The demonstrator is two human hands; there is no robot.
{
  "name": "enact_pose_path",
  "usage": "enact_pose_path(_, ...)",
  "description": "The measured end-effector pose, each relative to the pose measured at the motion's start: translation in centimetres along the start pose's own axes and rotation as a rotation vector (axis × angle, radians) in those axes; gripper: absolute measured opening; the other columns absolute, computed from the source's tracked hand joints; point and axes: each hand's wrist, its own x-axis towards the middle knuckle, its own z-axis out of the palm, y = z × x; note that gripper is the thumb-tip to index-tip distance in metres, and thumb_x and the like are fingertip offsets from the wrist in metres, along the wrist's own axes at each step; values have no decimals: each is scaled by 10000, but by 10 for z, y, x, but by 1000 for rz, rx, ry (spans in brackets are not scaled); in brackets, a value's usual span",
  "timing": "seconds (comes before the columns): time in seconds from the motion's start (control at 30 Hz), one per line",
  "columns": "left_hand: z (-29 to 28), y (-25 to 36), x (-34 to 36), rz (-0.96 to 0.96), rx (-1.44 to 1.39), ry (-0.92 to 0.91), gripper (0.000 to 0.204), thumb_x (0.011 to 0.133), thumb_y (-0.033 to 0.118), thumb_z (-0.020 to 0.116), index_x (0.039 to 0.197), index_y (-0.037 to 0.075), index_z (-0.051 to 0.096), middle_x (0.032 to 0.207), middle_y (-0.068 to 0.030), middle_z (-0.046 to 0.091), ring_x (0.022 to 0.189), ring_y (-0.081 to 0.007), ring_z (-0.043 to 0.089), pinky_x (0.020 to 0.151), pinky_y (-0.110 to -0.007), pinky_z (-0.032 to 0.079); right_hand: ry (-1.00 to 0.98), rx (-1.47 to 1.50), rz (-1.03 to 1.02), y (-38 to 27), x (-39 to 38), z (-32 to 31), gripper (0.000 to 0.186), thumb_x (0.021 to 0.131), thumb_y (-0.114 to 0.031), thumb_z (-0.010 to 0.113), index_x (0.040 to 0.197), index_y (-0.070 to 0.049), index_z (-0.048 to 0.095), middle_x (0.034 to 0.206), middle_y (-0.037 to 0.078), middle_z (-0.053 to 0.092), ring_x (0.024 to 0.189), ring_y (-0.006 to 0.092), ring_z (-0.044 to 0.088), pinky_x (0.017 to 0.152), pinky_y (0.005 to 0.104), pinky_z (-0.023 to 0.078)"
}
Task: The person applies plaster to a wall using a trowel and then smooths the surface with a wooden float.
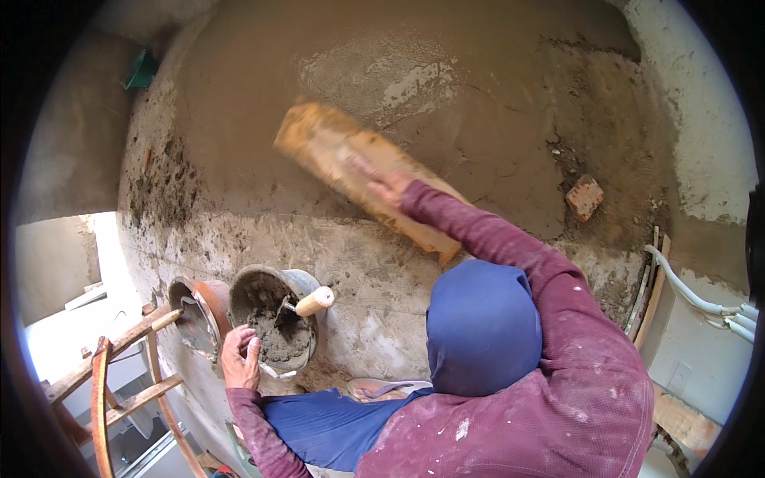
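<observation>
My right hand (390, 187) is on the back of a long, orange-tan wooden float (323, 143), slightly smeared by motion. The float lies slantwise against a broad, wet brown mortar surface (486, 151), which has a shinier patch beyond it. My left hand (241, 358) hangs at the near left rim of a grey bucket (305, 279), fingers loosely bent, thumb apart, with nothing visible in it. Inside the bucket is grey-brown mortar (279, 338). A trowel (315, 301) rests in it, its pale wooden handle leaning over the right rim; its blade is partly hidden.
Left of the bucket stands an orange-brown bucket (211, 299), beside a wooden ladder-like frame (131, 402). A broken brick (584, 197) lies at right among loose debris. White pipes (693, 295) and wooden strips (653, 287) are farther right. My blue-clad knee (484, 327) rises in front.
</observation>
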Motion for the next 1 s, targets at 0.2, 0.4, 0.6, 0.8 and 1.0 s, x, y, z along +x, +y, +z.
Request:
enact_pose_path(0.2, 0, 3, -2, -71, 81, -29, 228, 832, 186, 592, 948, -11, 592, 1029, -126, 572, 873, -200, 591, 759, -292, 486, -97, -46, 42, 15, 84, 78, 455, 883, -311, 464, 1327, -293, 368, 939, 201, 601, 833, 380, 581, 769, 421, 462)
enact_pose_path(0.4, 8, 14, 11, -82, 163, -163, 213, 831, 174, 590, 956, 1, 604, 1003, -112, 573, 861, -200, 584, 762, -294, 476, -79, 1227, 615, -2, 176, 94, 539, 862, -484, 465, 1260, -120, 467, 886, 165, 619, 765, 314, 586, 706, 373, 458)
enact_pose_path(0.6, 30, 26, 29, -152, 106, -268, 230, 852, 217, 574, 966, 22, 613, 1027, -128, 570, 895, -218, 579, 787, -306, 466, 420, 307, 405, 22, 200, 90, 404, 876, -426, 462, 1145, -138, 550, 962, 191, 600, 845, 340, 569, 765, 376, 443)
enact_pose_path(0.8, 26, -16, 32, -121, 15, -210, 198, 854, 189, 564, 871, -1, 618, 928, -121, 592, 896, -206, 564, 776, -307, 444, 543, 94, 472, 53, 147, 54, 283, 884, -292, 463, 1132, -208, 573, 1010, 218, 584, 895, 382, 555, 822, 395, 443)
enact_pose_path(1.0, -11, -53, 67, -254, -284, 2, 291, 941, 303, 461, 854, 56, 590, 770, -3, 583, 617, -63, 521, 535, -191, 393, 540, -51, 508, 65, 52, -28, 313, 826, -165, 480, 1119, -199, 584, 951, 213, 605, 892, 388, 577, 777, 420, 467)
